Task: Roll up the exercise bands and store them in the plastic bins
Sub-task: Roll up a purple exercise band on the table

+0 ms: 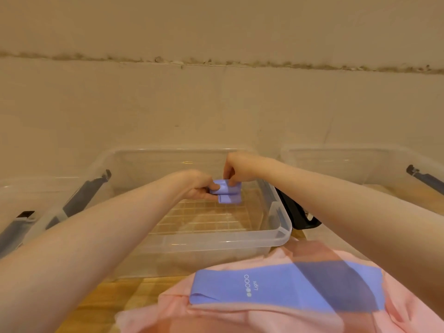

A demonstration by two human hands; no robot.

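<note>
Band (286, 288) printed "Light", five circles, two filled

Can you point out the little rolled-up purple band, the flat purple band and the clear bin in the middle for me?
rolled purple band (228, 193): head view, on the front of the roll.
flat purple band (283, 288): head view, beside its printed dots.
middle clear bin (216, 242): head view, on its near rim.

Pink bands (252, 316) cut off at bottom edge; right bin (360, 162) blurred.

Wooden floor (103, 301); clear plastic bins (216, 246) side by side on it, pink and purple bands (276, 289) in front
</note>
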